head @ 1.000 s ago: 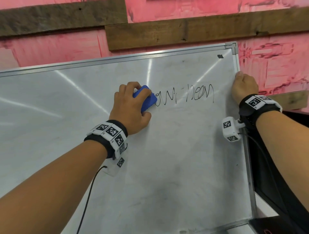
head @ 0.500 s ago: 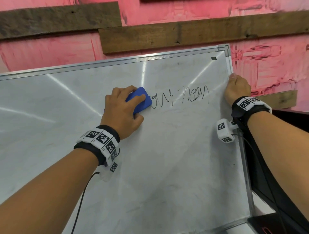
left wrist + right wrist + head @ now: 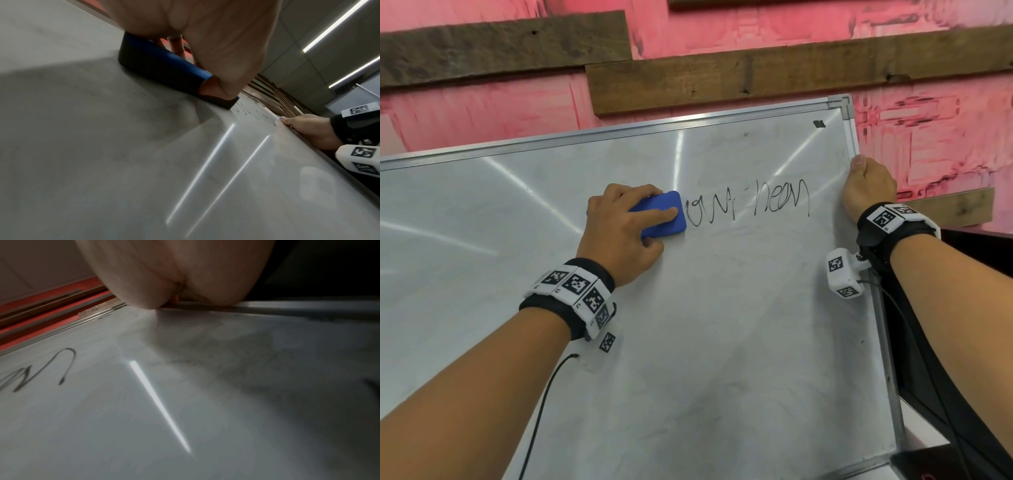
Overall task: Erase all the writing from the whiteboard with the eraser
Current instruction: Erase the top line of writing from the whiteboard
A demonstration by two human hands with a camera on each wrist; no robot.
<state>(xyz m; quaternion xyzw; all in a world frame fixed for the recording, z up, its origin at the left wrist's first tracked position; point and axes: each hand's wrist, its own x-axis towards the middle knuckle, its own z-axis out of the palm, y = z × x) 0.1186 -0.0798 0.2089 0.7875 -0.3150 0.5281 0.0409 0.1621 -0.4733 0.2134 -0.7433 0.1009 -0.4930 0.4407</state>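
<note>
The whiteboard (image 3: 722, 342) leans against a pink wall and fills most of the head view. Black handwriting (image 3: 750, 207) runs across its upper right part. My left hand (image 3: 619, 226) grips the blue eraser (image 3: 664, 214) and presses it flat on the board just left of the writing. In the left wrist view the eraser (image 3: 164, 68) shows its dark felt face on the board, with my thumb at its near end. My right hand (image 3: 868, 186) grips the board's right frame edge near the top corner; its fingers are hidden behind the board. The last strokes of writing (image 3: 51, 369) show in the right wrist view.
Dark wooden planks (image 3: 722, 75) cross the pink wall above the board. A black object (image 3: 962, 342) stands beside the board's right edge under my right forearm. A small black mark (image 3: 819, 123) sits near the board's top right corner.
The eraser has turned from a tilt to lie flatter, and sits just left of the first letter instead of touching it. My right hand keeps its grip on the frame.
</note>
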